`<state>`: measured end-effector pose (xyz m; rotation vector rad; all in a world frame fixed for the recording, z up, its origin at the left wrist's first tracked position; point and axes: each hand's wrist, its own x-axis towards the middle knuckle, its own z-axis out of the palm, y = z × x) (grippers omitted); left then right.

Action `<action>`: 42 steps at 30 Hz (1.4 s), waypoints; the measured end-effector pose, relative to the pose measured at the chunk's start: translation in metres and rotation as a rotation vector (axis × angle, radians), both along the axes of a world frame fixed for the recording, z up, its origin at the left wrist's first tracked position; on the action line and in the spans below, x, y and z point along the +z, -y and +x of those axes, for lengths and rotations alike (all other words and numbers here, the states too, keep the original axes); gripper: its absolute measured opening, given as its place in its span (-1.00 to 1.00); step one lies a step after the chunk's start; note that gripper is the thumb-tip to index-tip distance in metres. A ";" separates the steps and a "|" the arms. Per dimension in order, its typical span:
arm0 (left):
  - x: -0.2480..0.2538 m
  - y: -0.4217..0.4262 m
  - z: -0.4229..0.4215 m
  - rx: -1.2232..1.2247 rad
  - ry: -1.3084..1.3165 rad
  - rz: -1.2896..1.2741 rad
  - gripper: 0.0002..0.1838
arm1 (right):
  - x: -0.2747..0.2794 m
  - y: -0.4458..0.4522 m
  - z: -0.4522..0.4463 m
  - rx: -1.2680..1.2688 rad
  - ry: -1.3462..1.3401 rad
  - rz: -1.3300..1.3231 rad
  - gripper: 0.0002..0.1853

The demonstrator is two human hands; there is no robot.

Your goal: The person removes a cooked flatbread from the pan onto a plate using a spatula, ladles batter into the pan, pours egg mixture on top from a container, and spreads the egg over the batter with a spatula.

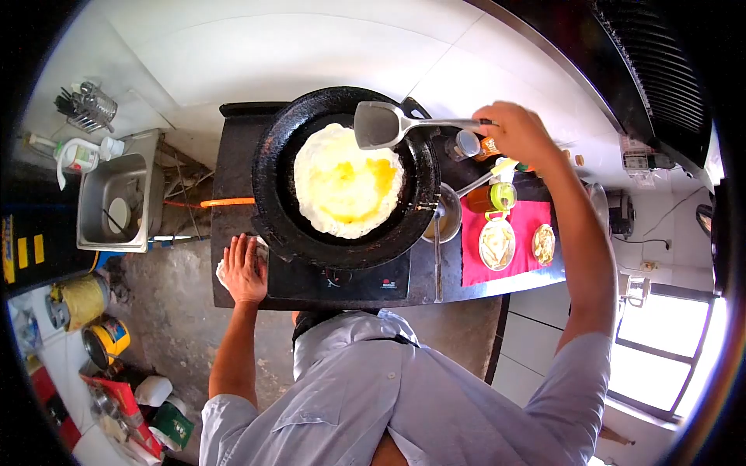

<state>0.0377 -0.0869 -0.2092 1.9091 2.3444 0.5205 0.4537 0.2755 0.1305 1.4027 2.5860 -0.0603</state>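
Observation:
A round, pale egg pancake point(326, 186) with yellow patches lies in a large black wok point(268, 171) on the stove. My right hand point(522, 133) is closed around the handle of a metal spatula point(379, 124). The spatula's broad blade hangs over the wok's upper right part, overlapping the pancake's edge in view; whether it touches cannot be made out. Beside the wok's lower left rim, my left hand point(243, 272) is on a whitish cloth point(223, 275) at the counter's corner. Its fingers are bent over the cloth, which shows on both sides.
Right of the wok are a metal bowl point(449, 213) with a ladle, a jar with a green lid point(502, 196), and two dishes of food point(496, 243) on a red cloth point(475, 268). A sink point(148, 198) stands left. An orange hose point(228, 202) reaches the stove. A range hood point(567, 46) overhangs the upper right.

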 end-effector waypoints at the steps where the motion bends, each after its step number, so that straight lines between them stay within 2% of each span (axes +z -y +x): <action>1: -0.001 0.000 0.000 0.003 0.002 0.007 -0.36 | -0.003 0.010 0.003 0.002 -0.051 -0.002 -0.71; 4: 0.002 -0.001 0.001 0.013 0.012 0.006 -0.39 | -0.005 0.058 0.001 -0.282 -0.193 -0.348 -0.65; 6: 0.005 -0.001 0.001 0.009 0.014 0.006 -0.40 | -0.018 0.090 0.007 -0.503 -0.391 -0.776 -0.60; 8: 0.005 -0.001 0.000 -0.001 0.014 0.012 -0.41 | -0.032 0.143 -0.003 -0.670 -0.719 -0.974 -0.67; 10: 0.001 -0.001 0.000 -0.005 0.011 0.022 -0.40 | -0.060 0.191 -0.017 -0.835 -1.128 -1.279 -0.72; 12: -0.003 0.000 -0.001 -0.002 0.007 0.015 -0.40 | -0.063 0.231 -0.048 -0.938 -1.469 -1.469 -0.71; 19: -0.001 0.000 0.000 -0.022 -0.005 0.036 -0.43 | -0.085 0.256 -0.140 -1.103 -1.577 -1.281 -0.68; 27: 0.000 0.000 -0.002 -0.037 0.013 0.035 -0.41 | -0.119 0.249 -0.190 -1.166 -1.763 -1.194 -0.68; 31: -0.002 0.000 -0.002 -0.040 0.020 0.046 -0.38 | -0.132 0.238 -0.204 -1.061 -1.766 -1.264 -0.70; 35: -0.004 0.002 -0.004 -0.044 0.014 0.037 -0.30 | -0.131 0.230 -0.231 -1.063 -1.736 -1.288 -0.70; 39: 0.008 0.002 -0.001 -0.035 0.062 0.039 -0.32 | -0.120 0.227 -0.245 -0.963 -1.702 -1.373 -0.70; 42: 0.001 0.002 -0.003 -0.042 0.033 0.040 -0.36 | -0.104 0.224 -0.234 -0.995 -1.633 -1.329 -0.69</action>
